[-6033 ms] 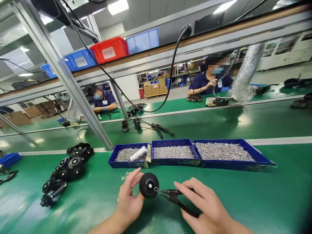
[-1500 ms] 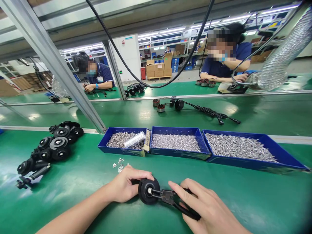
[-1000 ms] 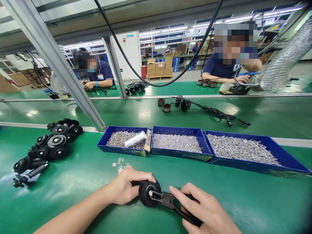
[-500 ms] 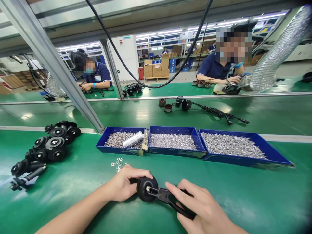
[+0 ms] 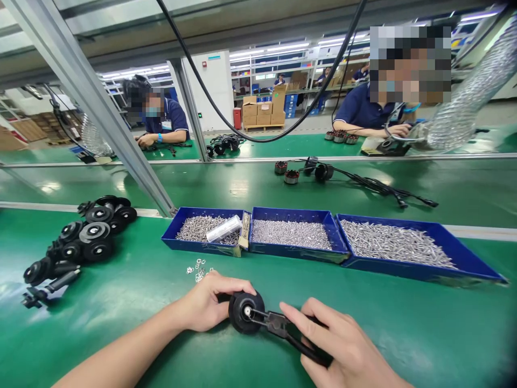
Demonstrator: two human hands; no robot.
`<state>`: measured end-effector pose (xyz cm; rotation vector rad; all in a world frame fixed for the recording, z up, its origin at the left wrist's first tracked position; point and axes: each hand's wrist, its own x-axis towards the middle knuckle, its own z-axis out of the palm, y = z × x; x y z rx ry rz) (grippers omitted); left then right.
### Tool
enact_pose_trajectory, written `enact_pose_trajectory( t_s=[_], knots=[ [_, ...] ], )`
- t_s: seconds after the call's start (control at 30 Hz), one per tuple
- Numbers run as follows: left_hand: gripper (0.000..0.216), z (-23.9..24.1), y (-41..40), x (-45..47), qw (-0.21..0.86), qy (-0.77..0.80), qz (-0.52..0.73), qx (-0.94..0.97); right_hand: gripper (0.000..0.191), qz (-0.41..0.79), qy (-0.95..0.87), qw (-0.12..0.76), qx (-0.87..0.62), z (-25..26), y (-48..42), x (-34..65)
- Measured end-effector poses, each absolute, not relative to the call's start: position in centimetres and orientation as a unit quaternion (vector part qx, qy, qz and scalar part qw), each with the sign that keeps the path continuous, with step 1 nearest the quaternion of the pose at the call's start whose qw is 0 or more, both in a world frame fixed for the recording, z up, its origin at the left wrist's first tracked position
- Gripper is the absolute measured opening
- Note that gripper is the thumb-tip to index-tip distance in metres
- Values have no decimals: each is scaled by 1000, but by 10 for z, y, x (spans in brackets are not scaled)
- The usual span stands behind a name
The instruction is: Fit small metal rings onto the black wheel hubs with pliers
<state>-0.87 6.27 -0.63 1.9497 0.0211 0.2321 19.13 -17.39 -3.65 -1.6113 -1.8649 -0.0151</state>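
Observation:
My left hand (image 5: 210, 303) grips a round black part (image 5: 238, 318) by its rim, thumb and index finger on either side. At the centre of its face is a small bright metal shaft end. In my right hand (image 5: 335, 339) is a pair of black-handled pliers (image 5: 277, 324), its thin jaw tips touching the centre of the black part; these look like circlip pliers. My right fingers wrap the handles, with the index finger stretched along the tool. Just beyond my left hand lie several small silver retaining rings (image 5: 199, 269), loose on the green bench top.
Three blue bins stand in a row ahead: the left bin (image 5: 202, 246) and right bin (image 5: 404, 271) hold metal pins, the middle bin (image 5: 297, 255) small metal pieces. Black wheel-like parts (image 5: 95, 231) are heaped at left. A metal post (image 5: 92, 108) slants nearby. Co-workers sit opposite.
The camera view has shifted slightly, so the scene sits a little differently in frame. Both hands keep their grip, and the plier tips stay at the centre of the black part.

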Motion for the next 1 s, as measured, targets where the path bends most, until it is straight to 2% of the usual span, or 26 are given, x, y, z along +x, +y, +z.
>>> enact_pose_trajectory(
  t_s=[0.27,0.57,1.0],
  knots=[
    [19,-7,61,-9,559,19,96,824,72,-36,-703,271,-657,-35,-181,183],
    [20,-6,61,-9,553,12,109,826,63,-100,-716,343,-600,-34,-171,197],
    [27,-4,60,-7,547,6,113,829,62,-113,-719,271,-630,-41,-173,195]
  ],
)
